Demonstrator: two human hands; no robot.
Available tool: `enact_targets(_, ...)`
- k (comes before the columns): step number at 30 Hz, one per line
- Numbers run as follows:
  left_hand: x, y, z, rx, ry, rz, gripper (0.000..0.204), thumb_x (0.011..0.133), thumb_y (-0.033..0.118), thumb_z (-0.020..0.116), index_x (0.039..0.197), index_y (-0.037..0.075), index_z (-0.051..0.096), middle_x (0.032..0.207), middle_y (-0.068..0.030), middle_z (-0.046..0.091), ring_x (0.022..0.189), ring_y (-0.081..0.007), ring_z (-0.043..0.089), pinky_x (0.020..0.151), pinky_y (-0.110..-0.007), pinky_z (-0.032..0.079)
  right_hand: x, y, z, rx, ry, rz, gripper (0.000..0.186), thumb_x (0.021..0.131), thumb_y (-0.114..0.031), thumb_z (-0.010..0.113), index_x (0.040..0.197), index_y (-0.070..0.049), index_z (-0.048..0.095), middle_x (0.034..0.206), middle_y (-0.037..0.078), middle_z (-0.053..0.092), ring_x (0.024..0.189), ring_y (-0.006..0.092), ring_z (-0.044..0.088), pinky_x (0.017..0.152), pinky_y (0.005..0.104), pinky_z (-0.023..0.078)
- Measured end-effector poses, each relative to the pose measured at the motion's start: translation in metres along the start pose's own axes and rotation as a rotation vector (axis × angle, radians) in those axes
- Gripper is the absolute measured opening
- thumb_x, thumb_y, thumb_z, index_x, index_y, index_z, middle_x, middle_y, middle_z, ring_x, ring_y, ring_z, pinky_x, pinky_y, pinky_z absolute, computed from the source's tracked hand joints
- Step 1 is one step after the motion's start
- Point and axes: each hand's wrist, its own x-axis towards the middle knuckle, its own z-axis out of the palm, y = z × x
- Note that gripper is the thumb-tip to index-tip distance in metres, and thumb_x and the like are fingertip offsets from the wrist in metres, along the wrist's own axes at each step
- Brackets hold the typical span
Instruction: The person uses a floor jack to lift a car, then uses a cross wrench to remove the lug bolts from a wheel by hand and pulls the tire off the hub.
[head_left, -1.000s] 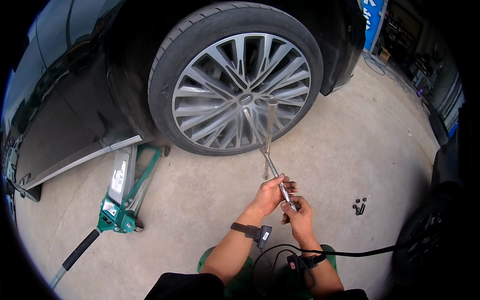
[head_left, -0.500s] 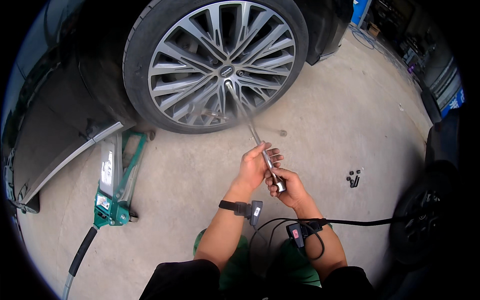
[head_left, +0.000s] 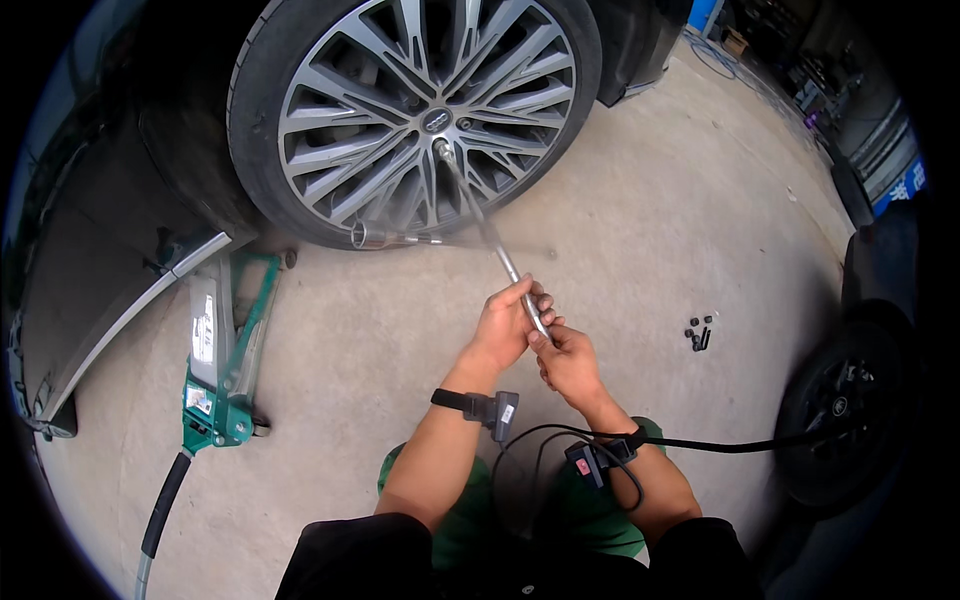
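Observation:
A four-way lug wrench (head_left: 508, 262) reaches from the wheel (head_left: 262, 130) back to my hands. Its far socket sits on a bolt position just below the hub cap (head_left: 436, 121). The crossbar is smeared by motion, though a socket at its left end shows fairly clearly. My left hand (head_left: 510, 325) is curled around the near part of the shaft. Right behind it, my right hand (head_left: 567, 358) closes its fingers over the shaft's near end, hiding that end. The wheel has silver and dark spokes and is on a black car.
A green floor jack (head_left: 215, 400) with a long handle stands at the left by the car's sill. Several small black pieces (head_left: 697, 335) lie on the concrete at the right. Another wheel (head_left: 840, 410) is beyond them. A black cable (head_left: 730, 447) runs rightward from my right wrist.
The wrench's crossbar has turned and its left socket shows more clearly. My right hand now covers the shaft's near end, which stuck out before. The view has shifted slightly.

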Motion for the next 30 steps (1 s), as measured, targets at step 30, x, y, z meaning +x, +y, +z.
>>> enact_targets(30,0.018,-0.113,0.046,0.120,-0.270,-0.502,0.034,0.103,0.039,0.046,0.086,0.010,0.050,0.077,-0.0056,0.053,0.079,-0.0233,0.054,0.078,-0.035,0.045,-0.115,-0.010,-0.070,0.112,0.363,0.335,0.027,0.100,-0.020,0.059,0.082,0.000,0.058,0.062,0.000,0.052,0.047,0.0084,0.048,0.043,0.0253,0.038)
